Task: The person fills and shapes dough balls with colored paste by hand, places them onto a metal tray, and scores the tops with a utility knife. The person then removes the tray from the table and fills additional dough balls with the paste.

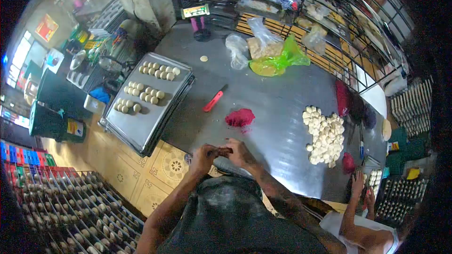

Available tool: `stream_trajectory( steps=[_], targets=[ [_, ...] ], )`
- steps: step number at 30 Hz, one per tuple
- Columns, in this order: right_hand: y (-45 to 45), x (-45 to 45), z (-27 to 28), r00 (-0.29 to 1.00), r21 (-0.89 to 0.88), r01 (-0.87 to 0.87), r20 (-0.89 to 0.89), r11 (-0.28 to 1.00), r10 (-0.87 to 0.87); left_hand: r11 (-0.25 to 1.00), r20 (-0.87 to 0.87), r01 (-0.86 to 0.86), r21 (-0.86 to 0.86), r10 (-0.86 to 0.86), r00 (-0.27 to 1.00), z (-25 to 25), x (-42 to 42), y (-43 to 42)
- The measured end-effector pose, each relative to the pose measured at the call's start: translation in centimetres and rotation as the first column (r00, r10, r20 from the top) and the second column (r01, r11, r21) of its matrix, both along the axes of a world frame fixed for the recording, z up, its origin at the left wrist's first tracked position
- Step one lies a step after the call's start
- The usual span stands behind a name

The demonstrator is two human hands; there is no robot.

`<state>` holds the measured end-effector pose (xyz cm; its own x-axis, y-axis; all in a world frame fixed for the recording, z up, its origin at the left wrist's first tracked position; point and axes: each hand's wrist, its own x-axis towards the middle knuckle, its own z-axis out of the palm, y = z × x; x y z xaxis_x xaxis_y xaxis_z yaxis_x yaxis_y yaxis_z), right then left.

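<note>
Between both hands (239,153) — dark piece (222,152), long axis left-to-right.

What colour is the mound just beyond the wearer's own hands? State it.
The mound is deep magenta-pink, shown in the head view, the only one.

The fingers of the person's left hand (204,158) and right hand (240,153) blur together darkly at the near edge of the dark grey metal bench (278,108); what lies between them cannot be told. The lit phone screen (196,11) at the far side is too small to read. The orange-and-yellow poster (47,27), far left, is blurred. The picture's lower edge cuts off the white-clothed co-worker (387,236), near right.
</note>
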<state>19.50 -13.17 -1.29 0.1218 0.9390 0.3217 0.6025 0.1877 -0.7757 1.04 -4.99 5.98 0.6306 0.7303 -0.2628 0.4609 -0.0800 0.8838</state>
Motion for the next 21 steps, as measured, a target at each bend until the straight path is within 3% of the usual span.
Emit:
stream_trajectory(
  steps=[1,2,4,6,8,9,10,13,14,16,21],
  targets=[
    [0.3,-0.5,1.2,1.000,0.081,-0.008,0.016,0.997,0.006,0.987,-0.106,0.079,0.143,-0.064,0.992,0.7,-0.3,0.3],
    [0.4,-0.8,2.4,0.999,-0.022,-0.036,0.024,0.999,0.037,0.987,-0.105,0.073,0.140,-0.058,0.993,0.3,-0.5,0.5],
    [1.1,-2.0,5.9,0.995,-0.229,-0.086,0.036,0.970,0.097,0.940,-0.097,0.106,0.324,-0.079,0.992,-1.4,-0.9,1.2],
    [2.4,-3.9,4.5,1.000,-0.176,-0.008,0.005,0.984,0.009,0.901,-0.084,0.123,0.415,-0.097,0.992,-1.9,-1.0,2.0],
    [3.7,-5.5,3.0,0.982,-0.070,0.165,-0.082,0.984,-0.171,0.991,0.038,-0.037,0.127,0.033,0.999,-0.9,-1.0,2.6],
    [4.2,-5.8,3.5,0.981,-0.071,0.173,-0.075,0.982,-0.178,0.994,0.079,-0.106,-0.032,0.108,0.991,-0.8,-1.3,3.1],
    [5.0,-6.0,4.1,0.982,-0.104,0.182,-0.029,0.978,-0.186,0.994,0.085,-0.104,-0.033,0.106,0.991,-1.1,-2.1,4.2],
    [8.3,-7.3,5.1,0.986,-0.179,0.166,0.062,0.970,-0.157,0.888,0.404,-0.200,-0.413,0.376,0.834,-1.5,-5.9,9.1],
    [9.5,-8.2,4.9,0.971,-0.227,0.106,-0.186,0.968,-0.150,0.876,0.397,-0.232,-0.422,0.409,0.822,-1.8,-7.3,10.0],
    [12.4,-10.7,4.3,0.757,-0.299,-0.052,-0.634,0.953,-0.158,0.859,0.379,-0.214,-0.466,0.412,0.829,-0.8,-10.0,12.0],
    [18.5,-16.8,4.5,0.781,-0.424,-0.156,-0.606,0.892,-0.151,0.795,0.207,-0.261,-0.548,0.431,0.878,2.4,-16.4,15.9]
  ],
)
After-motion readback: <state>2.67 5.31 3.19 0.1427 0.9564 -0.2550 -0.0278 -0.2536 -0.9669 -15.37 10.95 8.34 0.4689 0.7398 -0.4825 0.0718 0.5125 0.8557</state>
